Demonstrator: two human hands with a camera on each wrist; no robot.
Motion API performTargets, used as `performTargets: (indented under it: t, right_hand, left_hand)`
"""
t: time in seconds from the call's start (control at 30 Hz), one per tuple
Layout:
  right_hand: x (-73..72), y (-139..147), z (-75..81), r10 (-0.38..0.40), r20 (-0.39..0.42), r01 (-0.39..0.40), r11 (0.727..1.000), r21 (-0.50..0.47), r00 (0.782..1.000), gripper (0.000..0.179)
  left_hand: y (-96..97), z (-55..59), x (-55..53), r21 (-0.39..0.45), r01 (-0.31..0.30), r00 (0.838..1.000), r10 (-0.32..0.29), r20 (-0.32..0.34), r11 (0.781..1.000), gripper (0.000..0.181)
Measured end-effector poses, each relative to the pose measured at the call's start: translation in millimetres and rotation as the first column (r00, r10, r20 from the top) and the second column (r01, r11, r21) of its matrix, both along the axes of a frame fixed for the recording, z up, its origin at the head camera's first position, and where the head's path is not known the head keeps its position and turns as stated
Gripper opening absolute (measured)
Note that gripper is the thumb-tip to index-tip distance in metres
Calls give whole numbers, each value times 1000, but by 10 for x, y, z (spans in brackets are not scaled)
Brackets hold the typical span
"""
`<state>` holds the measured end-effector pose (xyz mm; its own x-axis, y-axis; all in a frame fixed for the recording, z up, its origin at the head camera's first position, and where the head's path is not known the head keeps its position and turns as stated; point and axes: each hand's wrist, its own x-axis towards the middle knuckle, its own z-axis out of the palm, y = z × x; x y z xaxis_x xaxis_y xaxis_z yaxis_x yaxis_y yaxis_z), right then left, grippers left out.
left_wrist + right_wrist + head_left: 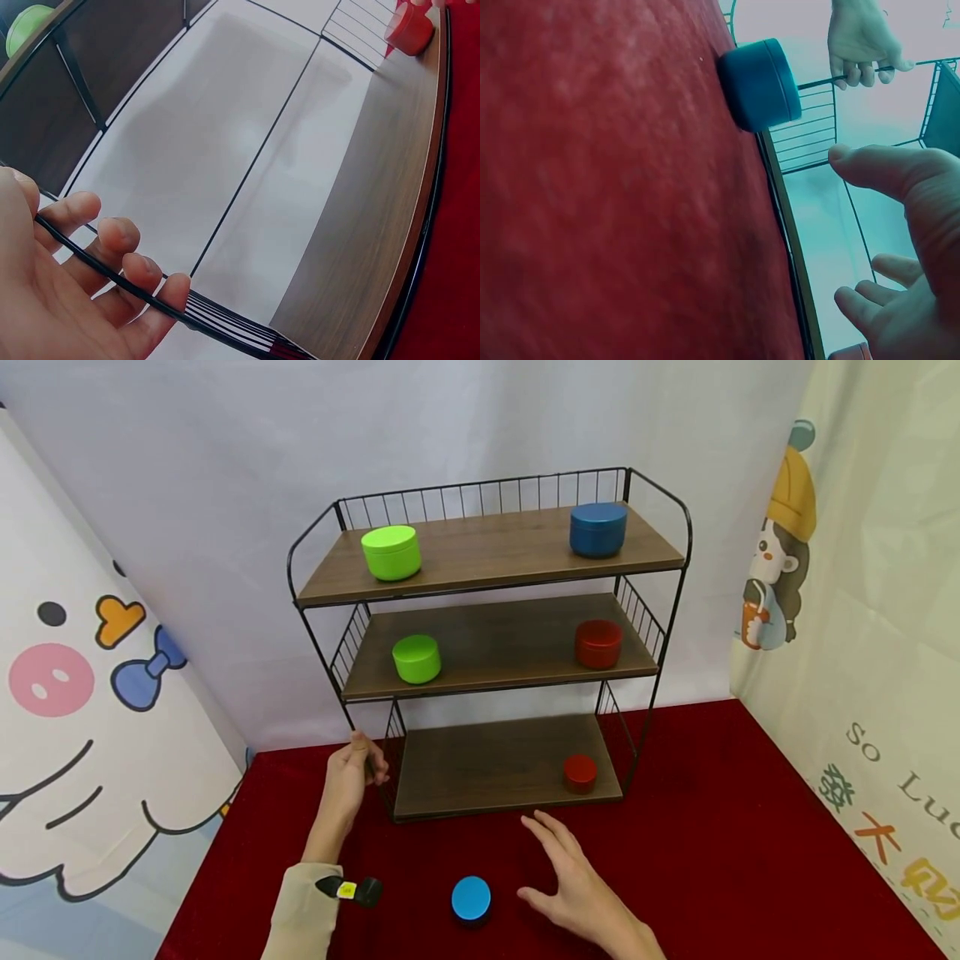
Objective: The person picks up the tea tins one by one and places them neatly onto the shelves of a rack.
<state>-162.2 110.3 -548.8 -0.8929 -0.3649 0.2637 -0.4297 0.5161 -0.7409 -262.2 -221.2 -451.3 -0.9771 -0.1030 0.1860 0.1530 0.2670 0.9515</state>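
A three-tier rack with brown wooden boards and a black wire frame (487,764) stands on the red cloth. My left hand (356,770) holds the rack's left front post (112,274), fingers curled round the thin black rod. In front of the rack, a small round blue tin (471,898) rests on the cloth. To the right of that tin, apart from it, my right hand (566,885) hovers with spread fingers and nothing in it. The right wrist view also shows the blue tin (761,84) beyond the thumb.
The top board bears a light green tin (392,553) and a large blue tin (597,530). On the middle board sit a green tin (417,660) and a red tin (598,645). A small red tin (581,774) occupies the bottom board's right. Printed curtains (862,635) flank the cloth.
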Motion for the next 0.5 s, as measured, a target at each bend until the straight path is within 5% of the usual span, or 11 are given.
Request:
performTargets:
  t: [0.5]
  right_hand:
    - [23,-159,-101,158,104,-160,987,3,982,90]
  left_hand:
    - [-3,-1,1,-4,-3,1000,3,6,1000,70]
